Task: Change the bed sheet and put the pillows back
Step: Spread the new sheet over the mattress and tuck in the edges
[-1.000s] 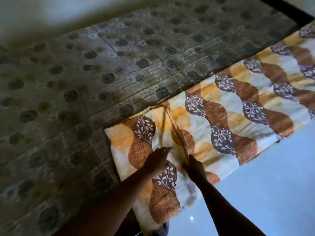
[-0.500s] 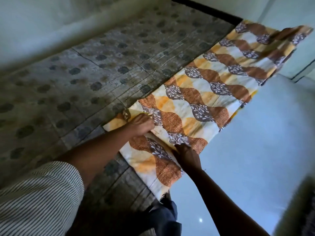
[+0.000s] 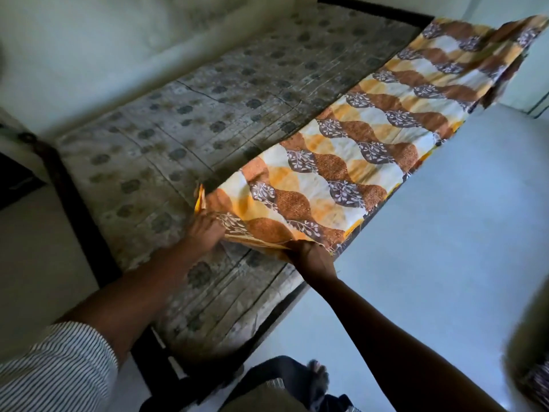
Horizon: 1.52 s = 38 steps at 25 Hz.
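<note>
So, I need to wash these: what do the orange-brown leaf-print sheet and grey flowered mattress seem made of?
The orange-brown leaf-print sheet looks like thin woven cotton or a blend, matte: it creases softly and bunches where gripped. The grey flowered mattress seems covered in quilted fabric, dull, with stitched lines; its filling is hidden.

Dim rm, light weak & cool. Pale wall (image 3: 89, 55) runs along far-left side of the bed, mattress (image 3: 178, 129) right up against it. Mattress grey-brown w/ dark flower spots & long creases. Dark bed frame (image 3: 80, 209) shows at left end, near corner & far end. Smooth pale bluish floor (image 3: 445, 263) on right; same pale floor at left. Second pale wall (image 3: 534, 78) far right. Dark gap (image 3: 15, 179) at left edge, can't tell what. Blurred brownish obj (image 3: 528, 337) near right, unclear.
</note>
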Tool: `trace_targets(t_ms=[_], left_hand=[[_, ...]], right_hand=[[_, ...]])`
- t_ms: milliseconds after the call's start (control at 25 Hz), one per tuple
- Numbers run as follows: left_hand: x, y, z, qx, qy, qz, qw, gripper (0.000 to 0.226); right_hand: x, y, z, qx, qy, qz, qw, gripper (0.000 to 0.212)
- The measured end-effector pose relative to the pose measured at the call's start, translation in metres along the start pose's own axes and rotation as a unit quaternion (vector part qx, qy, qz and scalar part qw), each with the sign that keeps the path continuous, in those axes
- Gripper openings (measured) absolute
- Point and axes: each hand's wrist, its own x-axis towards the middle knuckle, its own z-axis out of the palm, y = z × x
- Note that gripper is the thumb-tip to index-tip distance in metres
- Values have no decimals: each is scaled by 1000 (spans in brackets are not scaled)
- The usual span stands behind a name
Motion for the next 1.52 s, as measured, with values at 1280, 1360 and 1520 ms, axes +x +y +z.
trace_targets(t_ms=[1280, 1360, 1520], left_hand=[[-61, -119, -55, -401, 17, 151, 903, 15], [-71, -135, -57, -346, -1, 213, 914, 15], [-80, -172, -44, -224, 120, 369, 894, 28]], right_hand=[[-111, -142, 55, 75, 219, 70, 970, 19], [-117, -159, 65, 48, 241, 58, 968, 22], [-127, -202, 103, 34, 254, 93, 962, 19]])
